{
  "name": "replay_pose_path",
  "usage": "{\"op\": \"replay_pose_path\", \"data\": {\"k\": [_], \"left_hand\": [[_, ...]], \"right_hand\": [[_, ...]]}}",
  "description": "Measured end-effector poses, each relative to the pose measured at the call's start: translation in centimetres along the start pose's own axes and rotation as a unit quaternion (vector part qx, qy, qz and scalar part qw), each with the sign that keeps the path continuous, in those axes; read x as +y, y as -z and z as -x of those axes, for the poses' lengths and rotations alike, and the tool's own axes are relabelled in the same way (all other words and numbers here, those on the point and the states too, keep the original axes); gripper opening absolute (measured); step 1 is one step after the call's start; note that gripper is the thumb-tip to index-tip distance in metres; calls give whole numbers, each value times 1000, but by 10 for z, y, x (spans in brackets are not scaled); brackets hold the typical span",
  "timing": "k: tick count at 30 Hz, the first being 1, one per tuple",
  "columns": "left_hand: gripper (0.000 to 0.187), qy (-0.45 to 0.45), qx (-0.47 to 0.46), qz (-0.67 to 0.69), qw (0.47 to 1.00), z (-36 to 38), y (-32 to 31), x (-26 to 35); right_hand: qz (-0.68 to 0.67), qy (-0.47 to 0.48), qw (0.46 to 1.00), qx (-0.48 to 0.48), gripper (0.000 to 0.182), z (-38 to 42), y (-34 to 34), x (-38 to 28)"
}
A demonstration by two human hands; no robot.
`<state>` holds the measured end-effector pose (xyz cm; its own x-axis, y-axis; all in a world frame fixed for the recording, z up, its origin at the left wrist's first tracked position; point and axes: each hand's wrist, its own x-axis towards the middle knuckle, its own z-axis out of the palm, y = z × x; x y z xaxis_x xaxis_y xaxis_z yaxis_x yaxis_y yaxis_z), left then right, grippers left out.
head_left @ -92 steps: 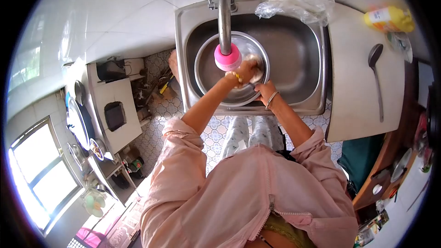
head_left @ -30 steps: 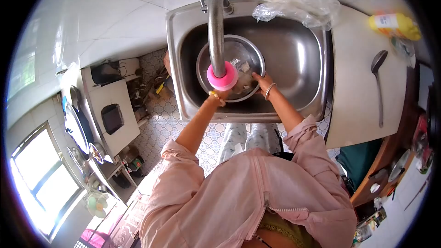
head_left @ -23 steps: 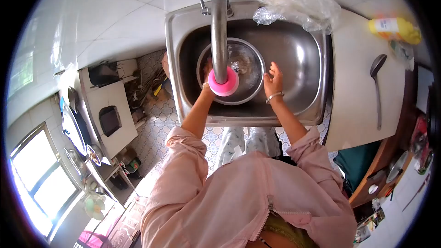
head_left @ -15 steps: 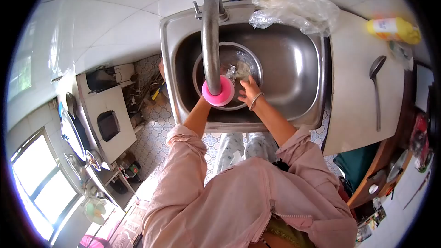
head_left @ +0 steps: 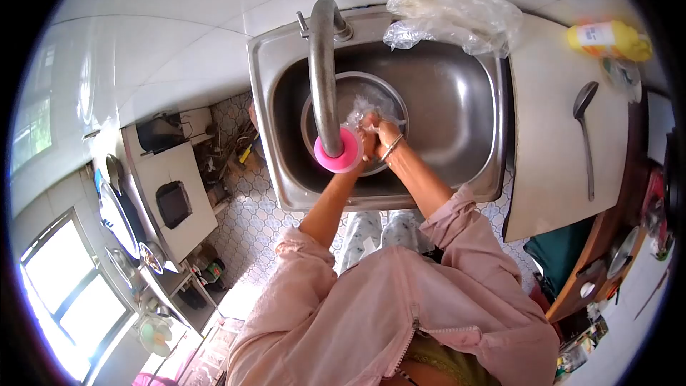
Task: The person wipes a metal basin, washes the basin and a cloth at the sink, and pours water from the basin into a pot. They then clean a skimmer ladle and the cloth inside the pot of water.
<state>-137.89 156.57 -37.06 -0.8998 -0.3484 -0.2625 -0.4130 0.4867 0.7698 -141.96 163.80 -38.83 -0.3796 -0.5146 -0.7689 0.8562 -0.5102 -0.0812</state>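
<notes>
A metal bowl [head_left: 400, 93] sits in the left part of the steel sink, under the tap. Over it, my hands are close together at a crumpled clear plastic bag [head_left: 364, 107]. My right hand [head_left: 386, 134], with a bracelet at the wrist, is closed on the near end of the bag. My left hand [head_left: 367, 141] presses against the right one, its fingers closed round the same plastic. The pink tap head [head_left: 339, 150] hides part of the left wrist. The bag's far end spreads loosely inside the bowl.
The curved tap [head_left: 324, 71] arches over the bowl. Another clear plastic bag [head_left: 457, 18] lies along the back rim of the sink [head_left: 493, 164]. On the right counter are a metal ladle [head_left: 586, 129] and a yellow bottle [head_left: 611, 41].
My left hand has come out from behind the tap head and joined my right hand. My right hand's fingers have closed, and the plastic is now gathered between both hands.
</notes>
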Motion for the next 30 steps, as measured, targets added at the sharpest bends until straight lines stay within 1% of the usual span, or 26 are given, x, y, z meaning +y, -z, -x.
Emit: {"op": "replay_pose_path", "data": {"k": [1,2,3,4,5,6,7,8,9,10,11,12,13,14,16,18,20,21,22,23,24,25,26,28,29,30], "left_hand": [[32,38,18,73,996,-5,8,5],[30,72,40,144,986,-11,16,9],[28,92,34,302,948,-32,6,-20],[28,-6,43,198,979,-37,5,-41],[28,-104,76,74,989,-41,4,-62],[28,-189,127,-38,973,-45,4,-82],[31,-76,147,15,986,-57,2,-90],[31,-22,145,71,987,-56,0,-99],[32,31,109,166,980,-45,3,-102],[32,73,72,238,966,-33,6,-105],[33,108,45,298,947,-22,8,-107],[33,128,29,330,935,-14,8,-109],[34,143,15,352,925,-7,9,-111],[34,156,5,370,916,-3,10,-115],[35,164,-9,372,914,-4,15,-114],[36,148,-16,323,935,-4,10,-113],[38,84,-15,163,983,-8,-5,-109],[38,48,-17,59,997,-7,-15,-105],[39,31,-25,4,999,-3,-20,-89],[40,24,-32,-32,999,1,-20,-62],[40,22,-36,-32,999,6,-16,-32],[42,77,-71,10,994,17,3,7],[41,39,-89,50,994,24,21,50],[38,33,-88,61,994,31,13,51],[38,5,-38,86,996,27,9,51],[39,-23,12,110,994,19,5,50]], "right_hand": [[18,27,999,-14,16,1,-13,2],[16,26,999,-14,16,10,-18,2],[61,40,997,-13,20,22,-21,1],[105,55,993,-13,26,28,-21,0],[149,62,987,9,29,10,-1,4],[147,59,987,9,29,15,0,2],[160,63,984,46,31,23,-2,-5],[173,67,979,84,32,30,-4,-12],[184,70,976,89,46,35,-2,-19],[183,72,976,91,46,37,0,-19],[200,67,971,114,53,39,1,-17],[217,61,965,136,61,38,4,-15],[226,53,967,108,67,35,8,-10],[225,53,967,110,67,33,12,-7],[265,34,957,112,69,29,10,0],[269,30,956,115,69,25,6,7],[205,-35,965,159,64,19,-3,14],[134,-60,979,143,50,13,-2,14],[133,-60,979,143,50,2,5,13],[38,-65,995,59,47,-12,16,9],[-60,-69,995,-27,46,-19,23,5],[-28,-6,994,-110,38,-5,17,-4],[14,-43,997,-70,35,-4,15,-13],[30,-89,988,-121,31,-17,27,-10],[31,-89,988,-122,31,-33,40,3],[71,-15,981,-182,26,-62,67,25]]}}
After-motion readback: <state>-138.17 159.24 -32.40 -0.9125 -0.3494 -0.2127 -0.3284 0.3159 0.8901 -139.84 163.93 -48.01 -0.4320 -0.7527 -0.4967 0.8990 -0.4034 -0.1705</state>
